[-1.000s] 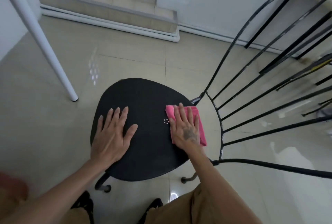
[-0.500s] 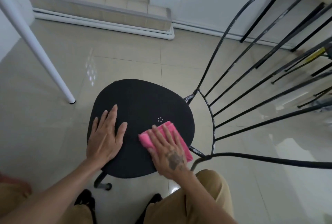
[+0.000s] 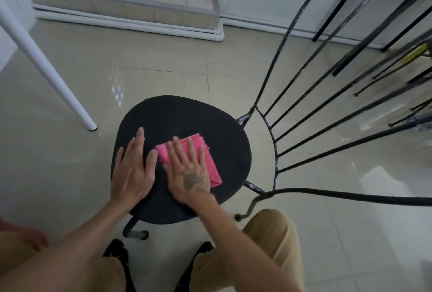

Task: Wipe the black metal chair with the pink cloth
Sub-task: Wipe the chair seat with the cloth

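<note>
The black metal chair [image 3: 191, 118] stands on the tiled floor, its round seat in the middle of the view and its wire back fanning out to the right. A folded pink cloth [image 3: 210, 163] lies flat on the seat's middle. My right hand [image 3: 187, 172] presses on the cloth with straight, spread fingers and covers its near left part. My left hand [image 3: 133, 170] rests flat on the seat's left side, fingers straight, just beside the cloth.
A white table leg [image 3: 44, 67] slants down to the floor left of the chair. A tiled step [image 3: 121, 8] with white pipes along its base runs along the far wall. Several thin black rods [image 3: 374, 41] lean at the upper right. My knees and dark shoes sit below the seat.
My right hand has slid the pink cloth from the seat's right edge to the near side, then up toward the middle beside my left hand. The left hand has stayed on the seat.
</note>
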Tool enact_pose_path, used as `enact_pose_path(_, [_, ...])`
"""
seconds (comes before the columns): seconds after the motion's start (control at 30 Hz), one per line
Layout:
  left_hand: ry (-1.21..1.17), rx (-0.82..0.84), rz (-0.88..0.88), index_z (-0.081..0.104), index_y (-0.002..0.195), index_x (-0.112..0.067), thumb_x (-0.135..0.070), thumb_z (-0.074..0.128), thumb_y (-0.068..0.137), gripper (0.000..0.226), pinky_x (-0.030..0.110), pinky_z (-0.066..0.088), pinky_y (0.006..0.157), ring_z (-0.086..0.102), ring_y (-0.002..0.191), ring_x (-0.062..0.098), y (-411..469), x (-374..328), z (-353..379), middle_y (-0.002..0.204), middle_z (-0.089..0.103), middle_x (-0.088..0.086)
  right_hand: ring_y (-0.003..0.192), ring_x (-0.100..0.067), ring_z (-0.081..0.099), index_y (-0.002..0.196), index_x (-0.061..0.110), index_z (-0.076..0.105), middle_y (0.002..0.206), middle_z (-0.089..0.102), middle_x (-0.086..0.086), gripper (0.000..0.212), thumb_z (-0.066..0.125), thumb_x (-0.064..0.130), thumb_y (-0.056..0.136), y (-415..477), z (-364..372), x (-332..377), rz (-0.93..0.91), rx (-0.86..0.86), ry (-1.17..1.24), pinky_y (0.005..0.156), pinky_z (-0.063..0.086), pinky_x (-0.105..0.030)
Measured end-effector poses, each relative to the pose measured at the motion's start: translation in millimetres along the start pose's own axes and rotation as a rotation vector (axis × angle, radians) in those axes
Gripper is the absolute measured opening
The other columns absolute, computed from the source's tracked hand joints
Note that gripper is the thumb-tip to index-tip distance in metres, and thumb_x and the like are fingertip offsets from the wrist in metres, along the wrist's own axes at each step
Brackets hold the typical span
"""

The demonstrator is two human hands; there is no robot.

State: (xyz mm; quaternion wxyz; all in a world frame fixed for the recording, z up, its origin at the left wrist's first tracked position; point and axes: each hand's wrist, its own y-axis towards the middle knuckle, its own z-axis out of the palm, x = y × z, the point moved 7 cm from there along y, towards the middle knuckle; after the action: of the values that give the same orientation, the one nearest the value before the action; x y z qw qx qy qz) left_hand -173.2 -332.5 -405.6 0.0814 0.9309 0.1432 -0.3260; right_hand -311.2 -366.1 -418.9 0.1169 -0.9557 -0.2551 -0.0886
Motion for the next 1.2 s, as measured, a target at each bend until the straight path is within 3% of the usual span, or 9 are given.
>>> enact_pose_path(0.1, [0.003,0.015,0.012,0.003,0.161,-0.028,-0.069,0.006,0.097,0.076,0.043,0.011,0.126,0.031,0.151,0.022,0,1,0,0.164,0.034,0.007,0.151,-0.022,-0.022,0.157,0.033,-0.005,0.166,-0.011,0.005,0.062,0.003,0.058,0.102,-49,17,20,-0.118,0.026,0.017,0.120,-0.013,-0.053])
enact_pose_path(0.23, [0.053,0.015,0.042,0.008,0.161,-0.023,-0.068,0.008,0.098,0.078,0.048,0.013,0.126,0.027,0.152,0.025,0,-2,1,0.164,0.032,0.009,0.152,-0.018,-0.018,0.156,0.037,-0.004,0.166,-0.008,0.009,0.058,0.005,0.058,0.103,-73,8,-12,-0.164,0.017,0.012,0.118,-0.018,-0.048])
enact_pose_path(0.37, [0.100,0.017,0.045,0.007,0.161,-0.027,-0.067,0.011,0.098,0.075,0.047,0.012,0.126,0.025,0.153,0.026,-1,1,4,0.164,0.031,0.008,0.152,-0.020,-0.017,0.159,0.034,-0.001,0.166,-0.007,0.009,0.061,0.003,0.058,0.103,-59,-6,-76,0.011,-0.030,-0.032,0.123,-0.008,-0.052])
enact_pose_path(0.47, [0.137,0.030,0.052,0.008,0.161,-0.026,-0.065,0.014,0.099,0.074,0.048,0.013,0.125,0.024,0.153,0.027,0,1,6,0.165,0.031,0.006,0.151,-0.026,-0.019,0.158,0.032,-0.010,0.166,-0.015,0.006,0.062,0.000,0.057,0.102,-24,-22,-114,0.213,-0.031,-0.036,0.122,-0.009,-0.053])
enact_pose_path(0.6, [0.173,0.018,0.054,0.014,0.161,-0.023,-0.065,0.015,0.098,0.076,0.052,0.018,0.123,0.027,0.152,0.028,1,0,6,0.164,0.033,0.005,0.147,-0.033,-0.026,0.155,0.024,-0.020,0.163,-0.027,-0.002,0.065,-0.002,0.055,0.101,-6,-22,-99,0.393,-0.010,0.025,0.120,-0.009,-0.058])
enact_pose_path(0.8, [0.156,0.021,0.025,0.014,0.161,-0.022,-0.068,0.006,0.096,0.081,0.049,0.015,0.124,0.026,0.153,0.026,2,-2,2,0.165,0.031,0.004,0.146,-0.025,-0.034,0.155,0.025,-0.019,0.162,-0.028,0.000,0.064,-0.005,0.056,0.100,-76,11,-4,0.219,-0.030,0.088,0.119,-0.019,-0.052])
enact_pose_path(0.93, [0.136,0.039,0.032,0.012,0.162,-0.024,-0.071,0.003,0.095,0.082,0.048,0.012,0.125,0.024,0.153,0.025,1,-3,2,0.165,0.030,0.004,0.148,-0.024,-0.028,0.155,0.025,-0.014,0.164,-0.022,0.000,0.062,0.000,0.055,0.103,-99,21,31,0.125,-0.021,0.058,0.118,-0.019,-0.052])
enact_pose_path(1.1, [0.164,0.053,0.061,0.012,0.162,-0.026,-0.072,0.003,0.095,0.081,0.050,0.014,0.125,0.024,0.154,0.026,1,0,5,0.165,0.031,0.003,0.151,-0.024,-0.018,0.157,0.027,-0.008,0.166,-0.012,0.002,0.069,0.014,0.062,0.102,-104,19,9,-0.201,0.109,-0.117,0.121,-0.011,-0.053])
enact_pose_path(1.2, [0.171,0.070,0.058,0.011,0.162,-0.027,-0.071,0.004,0.096,0.080,0.050,0.012,0.126,0.021,0.155,0.025,0,-2,5,0.166,0.028,0.001,0.150,-0.023,-0.019,0.157,0.031,-0.010,0.164,-0.017,0.006,0.071,0.023,0.060,0.101,-100,12,-28,-0.322,0.168,-0.204,0.118,-0.017,-0.049])
